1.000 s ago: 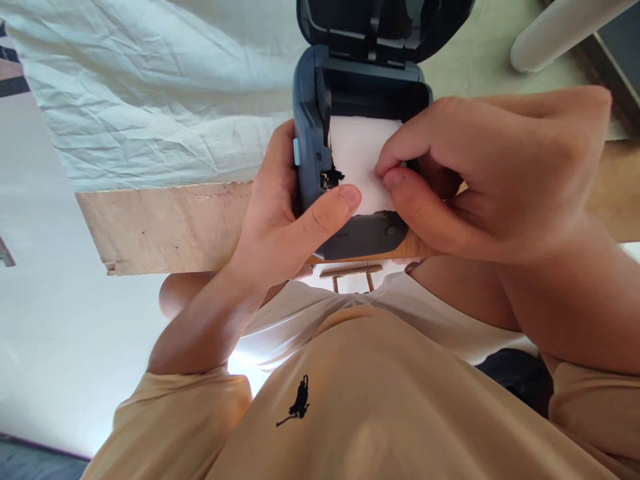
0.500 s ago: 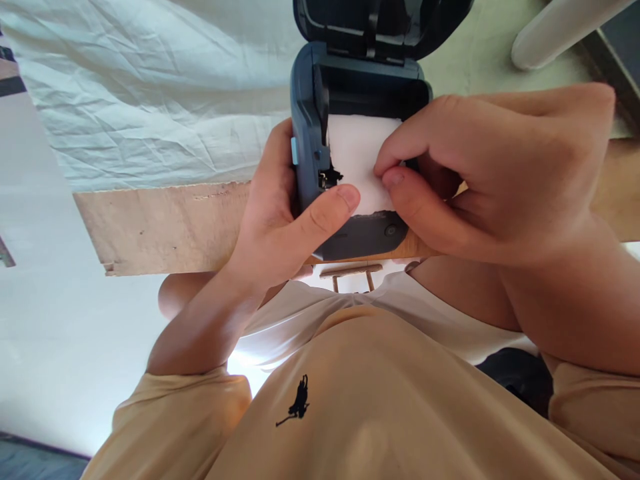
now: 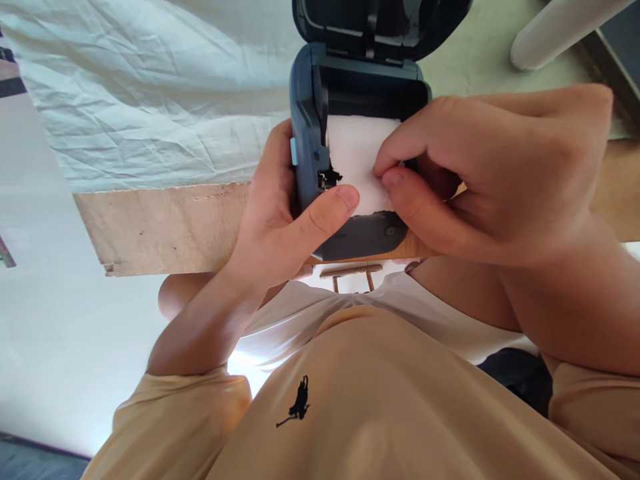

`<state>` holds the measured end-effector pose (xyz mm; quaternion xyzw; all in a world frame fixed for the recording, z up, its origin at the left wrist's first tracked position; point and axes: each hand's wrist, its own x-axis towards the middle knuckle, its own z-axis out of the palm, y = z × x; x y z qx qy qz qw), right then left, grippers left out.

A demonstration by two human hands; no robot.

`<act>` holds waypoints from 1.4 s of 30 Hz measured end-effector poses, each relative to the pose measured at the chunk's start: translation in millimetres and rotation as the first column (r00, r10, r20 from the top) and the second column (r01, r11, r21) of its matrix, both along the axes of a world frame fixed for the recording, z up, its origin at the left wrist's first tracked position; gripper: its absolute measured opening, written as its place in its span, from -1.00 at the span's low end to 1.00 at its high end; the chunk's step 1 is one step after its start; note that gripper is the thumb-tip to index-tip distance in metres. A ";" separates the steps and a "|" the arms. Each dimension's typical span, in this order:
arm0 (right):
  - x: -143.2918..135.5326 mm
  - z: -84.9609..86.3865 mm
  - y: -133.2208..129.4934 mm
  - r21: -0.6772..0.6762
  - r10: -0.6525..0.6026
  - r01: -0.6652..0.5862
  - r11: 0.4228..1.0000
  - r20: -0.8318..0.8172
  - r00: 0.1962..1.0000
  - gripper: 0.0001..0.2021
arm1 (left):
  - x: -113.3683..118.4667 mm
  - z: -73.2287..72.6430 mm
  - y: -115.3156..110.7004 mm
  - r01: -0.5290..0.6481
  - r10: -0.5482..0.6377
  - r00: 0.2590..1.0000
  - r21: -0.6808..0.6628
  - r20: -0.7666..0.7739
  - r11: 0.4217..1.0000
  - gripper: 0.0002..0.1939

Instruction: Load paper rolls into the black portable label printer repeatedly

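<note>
A dark blue label printer is near the front edge of the table, its black lid swung up and back. My left hand grips its left side, with the thumb laid over the front part onto the paper. White paper from a roll fills the open bay and reaches the front lip, where its end looks ragged. My right hand is closed over the printer's right side, thumb and forefinger pinched together at the paper's right part. Its other fingers curl underneath, partly hidden.
A pale cloth covers the table behind, with a bare wooden edge strip in front. At the upper right lies a white cylinder beside a dark-framed object. My lap is just below the table edge.
</note>
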<state>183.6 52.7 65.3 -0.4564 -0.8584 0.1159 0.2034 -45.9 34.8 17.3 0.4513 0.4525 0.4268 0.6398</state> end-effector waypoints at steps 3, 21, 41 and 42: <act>-0.5 0.9 0.8 -0.012 -0.003 0.003 1.000 0.011 1.000 -0.74 | 0.3 1.0 -0.1 0.000 0.000 1.000 -0.007 -0.003 1.000 -0.33; 1.2 2.8 -0.7 -0.039 -0.014 0.014 0.999 0.001 1.000 -0.71 | -1.3 -2.8 -0.5 -0.007 0.007 1.000 0.009 0.010 1.000 -0.37; -0.9 3.8 -0.8 -0.065 -0.021 0.026 0.998 0.071 0.997 -0.75 | 2.0 -2.2 1.0 0.008 -0.010 0.996 0.016 0.094 1.000 -0.36; 0.1 4.2 -1.0 -0.059 -0.021 0.025 0.998 0.066 0.998 -0.75 | 1.5 -2.4 1.0 0.008 -0.010 0.997 0.023 0.081 1.000 -0.36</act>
